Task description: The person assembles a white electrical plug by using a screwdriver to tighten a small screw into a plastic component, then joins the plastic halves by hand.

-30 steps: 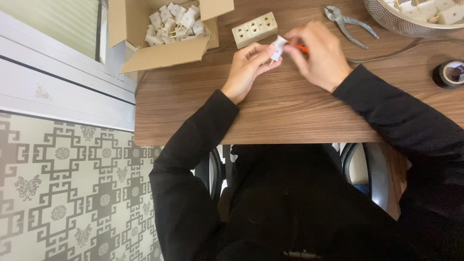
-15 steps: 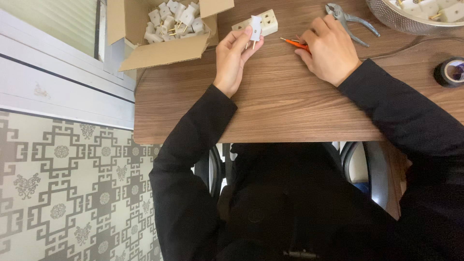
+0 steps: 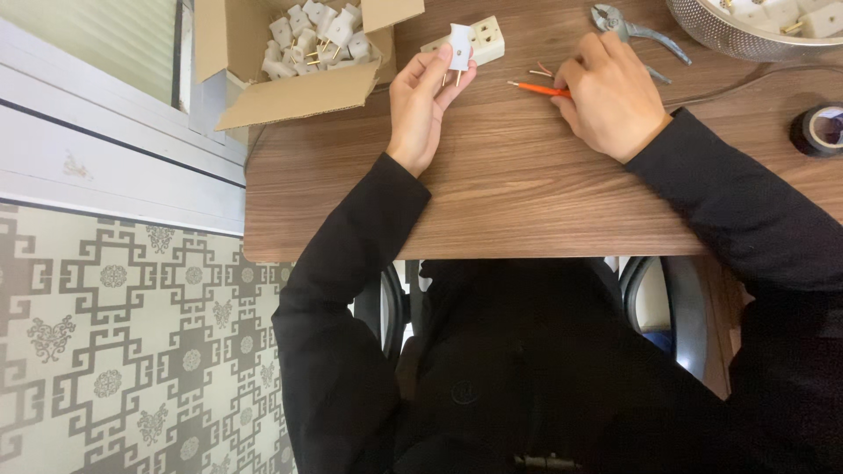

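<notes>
My left hand [image 3: 424, 101] holds a small white plug [image 3: 458, 46] with brass pins pointing down, lifted above the wooden table [image 3: 492, 193]. Just behind the plug lies a white socket block [image 3: 481, 39]. My right hand [image 3: 608, 96] rests on the table and grips an orange-handled screwdriver [image 3: 536, 88], its tip pointing left. Two short bare wire ends [image 3: 541, 70] lie just above the screwdriver.
An open cardboard box [image 3: 263, 53] with several white plugs stands at the table's back left. Metal pliers [image 3: 625, 28] lie at the back, a metal mesh bowl [image 3: 746, 31] with white parts at the back right, a black tape roll [image 3: 820, 129] at the right edge.
My hands have parted: the left carried the white plug up and left toward the socket block, the right drew back to the right with the screwdriver and rests on the table.
</notes>
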